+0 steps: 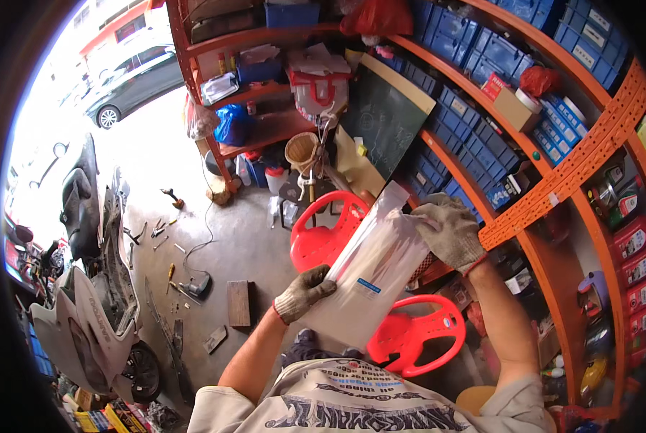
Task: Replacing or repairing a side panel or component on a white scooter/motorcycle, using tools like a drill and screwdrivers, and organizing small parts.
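Observation:
A long, clear plastic bag (pixel 373 270) with a small blue label is held slanting in front of my body. My left hand (pixel 305 294), in a grey work glove, pinches its left edge near the middle. At the upper right end my gloved right hand (pixel 449 229) grips the bag, with the fingertips partly hidden by the plastic. Whatever lies inside is hard to make out through the glare. Behind and below the bag are two red plastic chairs (pixel 317 242), one on its far side and one nearer my body.
On the left stands a partly stripped scooter (pixel 95 310). Hand tools, a cordless drill (pixel 172 198) and a wooden block (pixel 238 303) lie on the concrete floor. Orange shelving (pixel 518 220) with blue bins (pixel 474 137) lines the right. A chalkboard (pixel 388 115) leans at the back.

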A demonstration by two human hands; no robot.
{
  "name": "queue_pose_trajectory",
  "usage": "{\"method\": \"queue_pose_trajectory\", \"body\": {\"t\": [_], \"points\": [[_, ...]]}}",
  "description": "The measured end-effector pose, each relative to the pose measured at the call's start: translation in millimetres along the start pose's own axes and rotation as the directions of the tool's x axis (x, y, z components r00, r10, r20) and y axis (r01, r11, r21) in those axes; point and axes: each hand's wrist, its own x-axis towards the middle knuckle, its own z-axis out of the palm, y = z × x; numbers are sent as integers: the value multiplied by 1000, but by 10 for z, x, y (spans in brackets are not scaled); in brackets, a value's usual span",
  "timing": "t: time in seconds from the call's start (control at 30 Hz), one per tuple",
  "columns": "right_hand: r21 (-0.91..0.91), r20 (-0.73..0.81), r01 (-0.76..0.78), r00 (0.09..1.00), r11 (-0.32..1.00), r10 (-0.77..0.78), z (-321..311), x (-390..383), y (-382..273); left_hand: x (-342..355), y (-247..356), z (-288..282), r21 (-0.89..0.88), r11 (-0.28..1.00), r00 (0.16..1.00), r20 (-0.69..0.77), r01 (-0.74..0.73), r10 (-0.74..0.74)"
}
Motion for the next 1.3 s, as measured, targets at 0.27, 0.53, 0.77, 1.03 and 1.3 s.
{"method": "queue_pose_trajectory", "body": {"t": [0.27, 0.53, 0.77, 1.03, 1.3], "points": [[561, 197, -240, 968, 792, 154, 670, 81, -200, -311, -62, -415, -97, 983, 988, 29, 157, -154], [632, 569, -584, 796, 509, 207, 964, 133, 16, -382, -189, -520, -103, 979, 984, 16, 177, -176], [765, 528, -528, 842, 369, 110, 969, 82, -37, -338, -191, -515, -96, 968, 973, -9, 230, -232], [742, 669, -661, 739, -114, 72, 1335, -141, 417, -129, 106, -690, 61, 906, 908, 6, 418, -419], [646, 751, -727, 660, -231, 23, 2033, -803, 395, -225, 173, -903, 432, 774, 851, 29, 463, -525]]}}
